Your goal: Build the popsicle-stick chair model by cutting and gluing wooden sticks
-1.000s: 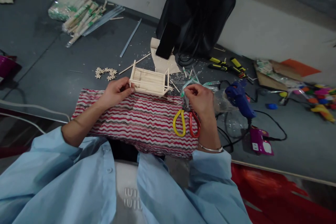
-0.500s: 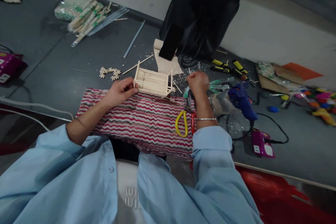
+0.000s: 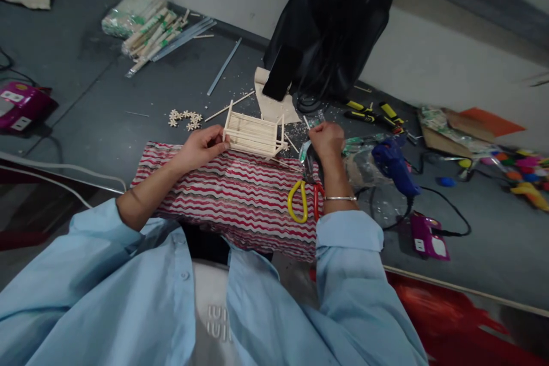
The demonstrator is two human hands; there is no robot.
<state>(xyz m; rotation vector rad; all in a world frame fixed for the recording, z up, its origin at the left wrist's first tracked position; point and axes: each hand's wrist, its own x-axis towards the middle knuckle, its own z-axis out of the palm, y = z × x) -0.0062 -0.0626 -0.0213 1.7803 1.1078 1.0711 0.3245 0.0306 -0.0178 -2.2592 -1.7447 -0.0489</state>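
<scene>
My left hand (image 3: pixel 203 147) pinches the left end of a small frame built of pale wooden sticks (image 3: pixel 252 135). The frame has a slatted floor and short posts at its corners, and it sits at the far edge of a red-and-white wavy-striped cloth (image 3: pixel 231 200). To the right, my right hand (image 3: pixel 326 138) is closed, with the pale tip of a thin wooden stick (image 3: pixel 306 122) showing past its fingers; the rest of the stick is hidden. Scissors with one yellow and one red handle (image 3: pixel 297 202) lie on the cloth beside my right wrist.
Small wooden flower shapes (image 3: pixel 185 119) lie left of the frame. Behind are a phone (image 3: pixel 282 72) and a black bag (image 3: pixel 330 40). A blue glue gun (image 3: pixel 397 166), its cord, and yellow-black cutters (image 3: pixel 360 111) lie right. Bundled sticks (image 3: pixel 150 37) are back left.
The view has shifted slightly, so most things appear a little to the right and lower. More of the stick tip shows at my right hand. My left hand keeps its hold on the frame.
</scene>
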